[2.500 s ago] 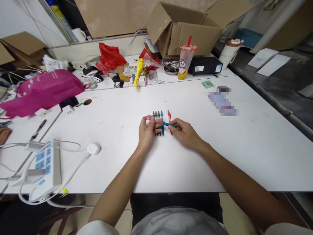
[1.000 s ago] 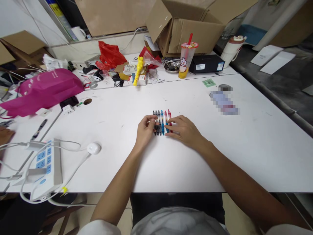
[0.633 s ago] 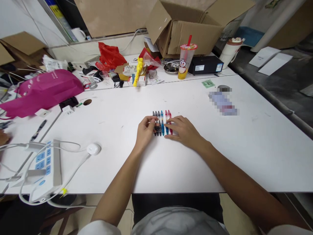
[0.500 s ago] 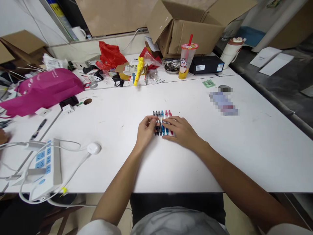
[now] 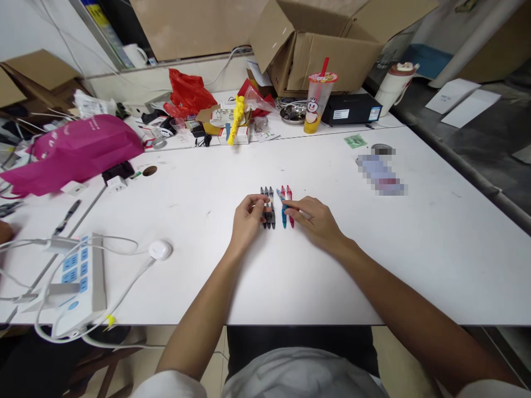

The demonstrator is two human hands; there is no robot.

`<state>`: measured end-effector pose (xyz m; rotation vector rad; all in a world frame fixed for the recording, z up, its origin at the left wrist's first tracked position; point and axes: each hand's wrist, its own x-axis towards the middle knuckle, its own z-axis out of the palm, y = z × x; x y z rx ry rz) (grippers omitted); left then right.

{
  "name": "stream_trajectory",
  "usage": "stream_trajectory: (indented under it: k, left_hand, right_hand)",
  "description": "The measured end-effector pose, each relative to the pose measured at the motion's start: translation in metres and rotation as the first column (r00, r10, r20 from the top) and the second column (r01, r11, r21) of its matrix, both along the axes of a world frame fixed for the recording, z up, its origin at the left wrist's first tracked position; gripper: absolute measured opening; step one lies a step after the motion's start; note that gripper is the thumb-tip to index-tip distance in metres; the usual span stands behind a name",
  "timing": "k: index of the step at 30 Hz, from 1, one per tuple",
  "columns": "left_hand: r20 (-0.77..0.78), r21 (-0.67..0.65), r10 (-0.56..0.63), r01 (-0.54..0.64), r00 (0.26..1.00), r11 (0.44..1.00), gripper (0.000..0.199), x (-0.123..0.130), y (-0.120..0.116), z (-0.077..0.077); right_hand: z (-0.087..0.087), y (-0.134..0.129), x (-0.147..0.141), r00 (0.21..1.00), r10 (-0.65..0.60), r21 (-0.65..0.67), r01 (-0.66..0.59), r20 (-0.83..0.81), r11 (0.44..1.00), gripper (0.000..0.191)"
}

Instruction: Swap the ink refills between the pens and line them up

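Observation:
Three black pens (image 5: 272, 213) lie side by side on the white table (image 5: 199, 182), upper ends pointing away from me. My left hand (image 5: 248, 218) rests against their left side, its curled fingers over the leftmost ones. To their right, past a gap, are a blue-bottomed pen (image 5: 284, 219) and red pens (image 5: 289, 193), partly covered by fingers. My right hand (image 5: 313, 218) pinches a light blue pen (image 5: 280, 194) between thumb and fingers, tilted above this right group.
Behind stand a cup with a red straw (image 5: 317, 105), a black box (image 5: 350, 109) and a cardboard box (image 5: 319, 61). A power strip (image 5: 83, 276) and white round charger (image 5: 160, 250) lie left. A pixelated item (image 5: 381, 174) is at right. Someone's hand (image 5: 5, 231) shows at the left edge.
My right hand has closed on the blue pen and lifted it from beside the black pens, shifting it right and leaving a gap. My left hand has hardly moved.

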<state>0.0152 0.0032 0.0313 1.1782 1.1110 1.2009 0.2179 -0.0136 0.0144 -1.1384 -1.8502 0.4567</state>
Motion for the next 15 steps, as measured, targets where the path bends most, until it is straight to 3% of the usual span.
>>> stream_trajectory:
  k: [4,8,15]
  left_hand:
    - [0.115,-0.102,0.004,0.007,0.993,0.995,0.025,-0.001,0.001,0.000]
    - [0.261,-0.195,-0.001,0.054,0.965,0.979,0.039,0.000,0.002,0.004]
    - [0.355,-0.186,-0.025,0.096,0.935,0.978,0.034,0.000,0.002,0.007]
  right_hand:
    - [0.008,-0.008,-0.003,0.980,-0.068,-0.062,0.057,-0.187,0.996,0.029]
    - [0.014,-0.014,-0.004,0.973,-0.015,-0.039,0.006,-0.231,0.999,0.025]
    - [0.012,-0.015,-0.001,0.948,0.014,-0.157,-0.067,-0.317,0.985,0.024]
